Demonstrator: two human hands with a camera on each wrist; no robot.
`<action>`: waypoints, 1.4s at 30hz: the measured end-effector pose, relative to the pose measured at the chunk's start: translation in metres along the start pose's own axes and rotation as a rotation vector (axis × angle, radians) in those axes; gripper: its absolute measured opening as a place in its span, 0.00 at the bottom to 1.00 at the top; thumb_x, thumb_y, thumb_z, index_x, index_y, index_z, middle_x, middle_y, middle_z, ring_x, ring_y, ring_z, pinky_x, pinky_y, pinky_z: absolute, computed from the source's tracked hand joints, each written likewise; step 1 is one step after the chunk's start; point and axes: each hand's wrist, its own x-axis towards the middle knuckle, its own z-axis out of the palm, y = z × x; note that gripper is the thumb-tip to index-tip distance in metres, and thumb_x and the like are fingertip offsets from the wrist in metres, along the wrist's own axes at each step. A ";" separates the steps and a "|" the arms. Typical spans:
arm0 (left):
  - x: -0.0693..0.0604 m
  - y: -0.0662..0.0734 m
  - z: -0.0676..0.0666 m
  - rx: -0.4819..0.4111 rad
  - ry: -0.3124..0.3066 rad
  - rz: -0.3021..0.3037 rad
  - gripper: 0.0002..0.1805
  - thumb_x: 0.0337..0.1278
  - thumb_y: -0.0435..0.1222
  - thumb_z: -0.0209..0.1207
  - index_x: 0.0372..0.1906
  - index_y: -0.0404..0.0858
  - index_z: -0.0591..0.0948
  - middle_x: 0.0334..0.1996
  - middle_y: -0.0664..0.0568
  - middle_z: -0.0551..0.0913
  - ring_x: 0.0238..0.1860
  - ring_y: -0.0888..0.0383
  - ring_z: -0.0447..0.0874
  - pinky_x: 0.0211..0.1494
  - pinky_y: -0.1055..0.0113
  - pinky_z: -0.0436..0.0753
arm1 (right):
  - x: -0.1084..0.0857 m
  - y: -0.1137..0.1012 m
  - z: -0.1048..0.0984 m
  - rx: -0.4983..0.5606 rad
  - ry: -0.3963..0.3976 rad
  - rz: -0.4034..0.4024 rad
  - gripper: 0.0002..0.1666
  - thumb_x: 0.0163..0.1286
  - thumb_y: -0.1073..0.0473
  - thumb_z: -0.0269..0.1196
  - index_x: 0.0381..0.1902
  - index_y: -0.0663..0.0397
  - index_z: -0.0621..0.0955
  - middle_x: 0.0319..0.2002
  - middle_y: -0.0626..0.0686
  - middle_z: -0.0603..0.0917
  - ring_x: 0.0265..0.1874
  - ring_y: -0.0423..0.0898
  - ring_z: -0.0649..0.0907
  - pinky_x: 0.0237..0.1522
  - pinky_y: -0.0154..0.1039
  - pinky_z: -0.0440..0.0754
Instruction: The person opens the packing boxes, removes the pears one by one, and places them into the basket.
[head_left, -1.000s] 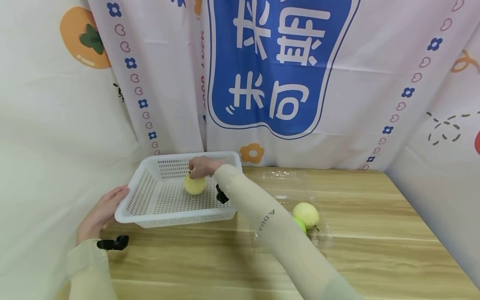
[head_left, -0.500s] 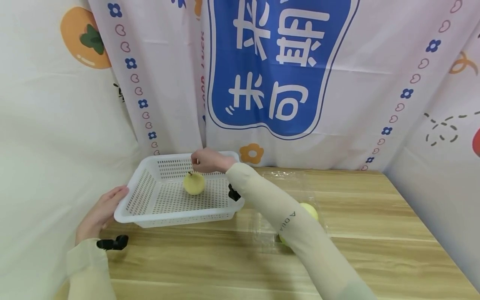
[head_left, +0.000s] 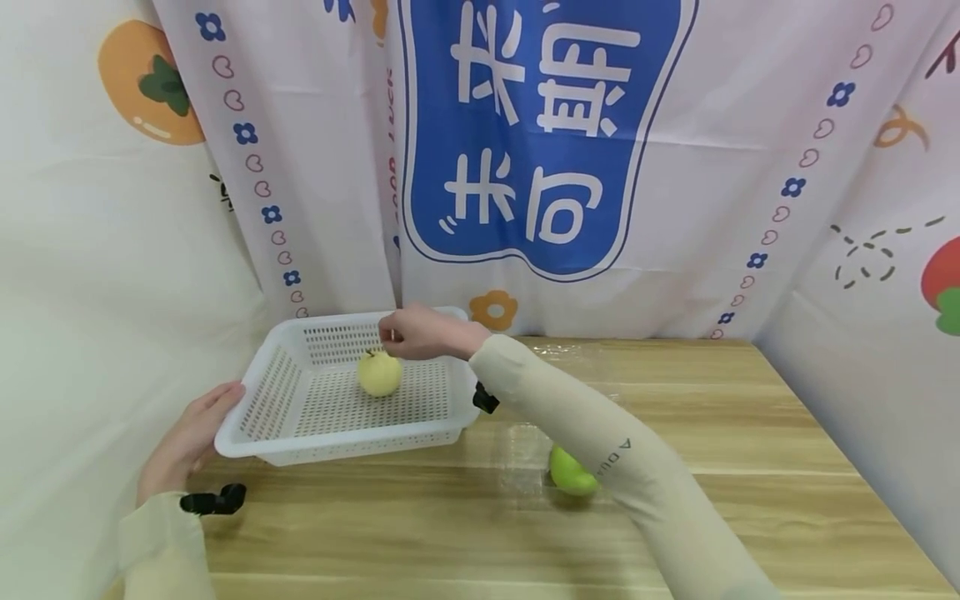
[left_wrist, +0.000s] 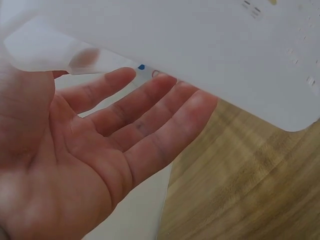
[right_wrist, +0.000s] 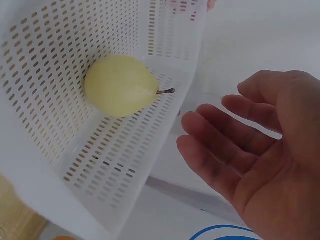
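Wooden table [head_left: 750,500]; white basket [head_left: 352,440] at its far-left corner, pear [head_left: 378,375] inside.
Right sleeve [head_left: 600,446] partly covers clear plastic tray [head_left: 519,483] right of basket. Left hand [head_left: 187,429] grips basket's left edge, thumb over rim, fingers below. Right hand [head_left: 423,332] released, fingers loosely curved, near pear, apart. Pear sits on basket floor toward far edge; green fruit [head_left: 572,473] in tray.

Cream sleeves [head_left: 562,408], black wrist mounts [head_left: 213,502]
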 end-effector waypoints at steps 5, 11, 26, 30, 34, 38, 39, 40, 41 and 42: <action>-0.005 -0.003 -0.002 -0.005 -0.023 0.032 0.45 0.73 0.60 0.38 0.77 0.31 0.45 0.42 0.74 0.80 0.43 0.68 0.83 0.44 0.64 0.85 | -0.021 -0.005 -0.002 -0.096 -0.027 -0.054 0.10 0.75 0.57 0.54 0.43 0.51 0.82 0.36 0.45 0.83 0.31 0.39 0.78 0.33 0.29 0.76; -0.005 -0.003 0.000 -0.026 -0.039 0.067 0.42 0.75 0.57 0.38 0.76 0.30 0.47 0.42 0.72 0.81 0.42 0.67 0.84 0.43 0.64 0.85 | -0.050 -0.006 -0.004 -0.181 -0.036 -0.121 0.09 0.73 0.59 0.55 0.42 0.51 0.82 0.35 0.47 0.84 0.29 0.39 0.78 0.32 0.29 0.75; -0.001 -0.002 -0.001 -0.048 -0.008 0.013 0.45 0.72 0.60 0.40 0.77 0.33 0.47 0.41 0.74 0.81 0.42 0.68 0.83 0.44 0.63 0.85 | -0.101 0.007 0.009 -0.168 -0.050 -0.124 0.09 0.73 0.58 0.54 0.42 0.50 0.82 0.31 0.44 0.82 0.25 0.35 0.78 0.27 0.27 0.76; -0.003 -0.002 0.000 -0.015 -0.007 -0.003 0.46 0.71 0.62 0.39 0.78 0.34 0.47 0.42 0.74 0.80 0.43 0.68 0.82 0.45 0.62 0.84 | -0.115 0.010 0.013 -0.162 -0.058 -0.115 0.10 0.73 0.58 0.54 0.42 0.51 0.82 0.31 0.44 0.83 0.25 0.35 0.78 0.28 0.27 0.77; -0.003 -0.003 0.000 -0.014 -0.011 0.011 0.45 0.71 0.62 0.39 0.78 0.34 0.47 0.42 0.73 0.80 0.43 0.68 0.82 0.45 0.62 0.84 | -0.130 0.016 0.016 -0.187 -0.061 -0.122 0.09 0.73 0.57 0.55 0.42 0.49 0.82 0.31 0.43 0.84 0.25 0.34 0.79 0.28 0.28 0.77; -0.002 -0.002 0.000 -0.027 -0.015 0.024 0.44 0.72 0.61 0.39 0.77 0.33 0.47 0.42 0.73 0.81 0.42 0.67 0.83 0.44 0.62 0.85 | -0.145 0.022 0.019 -0.202 -0.078 -0.123 0.10 0.73 0.56 0.55 0.43 0.49 0.83 0.31 0.43 0.85 0.24 0.35 0.79 0.29 0.30 0.78; -0.002 -0.002 0.000 -0.030 -0.016 0.024 0.44 0.72 0.61 0.39 0.77 0.33 0.47 0.42 0.73 0.81 0.42 0.67 0.83 0.44 0.62 0.85 | -0.148 0.023 0.020 -0.203 -0.080 -0.119 0.10 0.73 0.56 0.55 0.43 0.48 0.83 0.32 0.43 0.85 0.24 0.35 0.80 0.30 0.30 0.79; -0.002 -0.002 0.000 -0.035 -0.013 0.022 0.44 0.72 0.60 0.39 0.77 0.33 0.47 0.41 0.73 0.81 0.42 0.67 0.83 0.44 0.61 0.85 | -0.151 0.024 0.021 -0.207 -0.083 -0.116 0.10 0.72 0.56 0.55 0.43 0.48 0.83 0.33 0.43 0.86 0.26 0.35 0.80 0.31 0.31 0.80; -0.002 -0.002 0.000 -0.036 -0.010 0.020 0.45 0.72 0.61 0.39 0.77 0.33 0.47 0.41 0.73 0.81 0.42 0.67 0.83 0.43 0.61 0.85 | -0.154 0.025 0.023 -0.205 -0.089 -0.113 0.10 0.72 0.57 0.55 0.43 0.48 0.83 0.33 0.43 0.86 0.26 0.35 0.80 0.32 0.31 0.80; -0.002 -0.002 0.000 -0.036 -0.004 0.013 0.45 0.72 0.61 0.39 0.77 0.33 0.47 0.40 0.74 0.81 0.41 0.67 0.83 0.43 0.62 0.85 | -0.157 0.026 0.024 -0.210 -0.092 -0.110 0.10 0.72 0.57 0.55 0.44 0.48 0.83 0.34 0.43 0.86 0.27 0.35 0.81 0.32 0.31 0.80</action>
